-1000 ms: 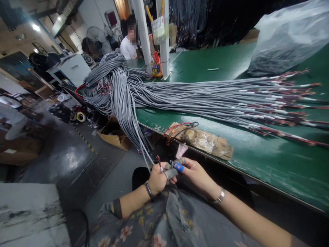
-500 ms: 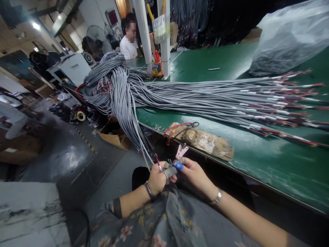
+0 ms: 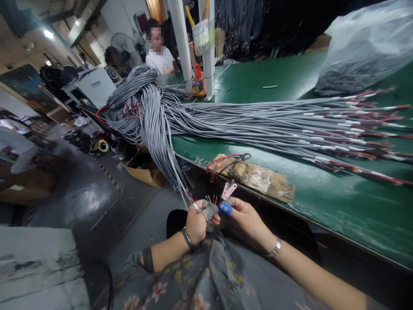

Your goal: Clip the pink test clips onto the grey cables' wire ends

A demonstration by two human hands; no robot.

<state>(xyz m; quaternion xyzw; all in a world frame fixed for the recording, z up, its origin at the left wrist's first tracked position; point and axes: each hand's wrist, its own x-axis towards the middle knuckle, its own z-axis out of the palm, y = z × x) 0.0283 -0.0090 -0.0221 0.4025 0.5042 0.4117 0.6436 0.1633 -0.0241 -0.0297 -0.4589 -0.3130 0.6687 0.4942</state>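
My left hand [image 3: 196,224] is closed round the end of a grey cable [image 3: 183,193] that hangs down from the table edge; thin coloured wires [image 3: 211,199] fan out above my fingers. Grey finger cots cover some fingertips. My right hand [image 3: 245,218] is closed just to the right, thumb in a blue cot [image 3: 225,209], gripping a small pink tool [image 3: 228,190] that points up beside the wires. The two hands touch over my lap.
A big bundle of grey cables [image 3: 245,122] lies across the green table [image 3: 355,202], ends draping over its left edge. A worn cardboard pad [image 3: 258,176] sits near the edge. A clear plastic bag [image 3: 364,47] lies far right. Another person [image 3: 158,49] sits beyond.
The coloured wires now stand fanned above my left fingers, and the red-tipped strand has dropped lower. The pink tool came into clear view. Both hands stayed in place.
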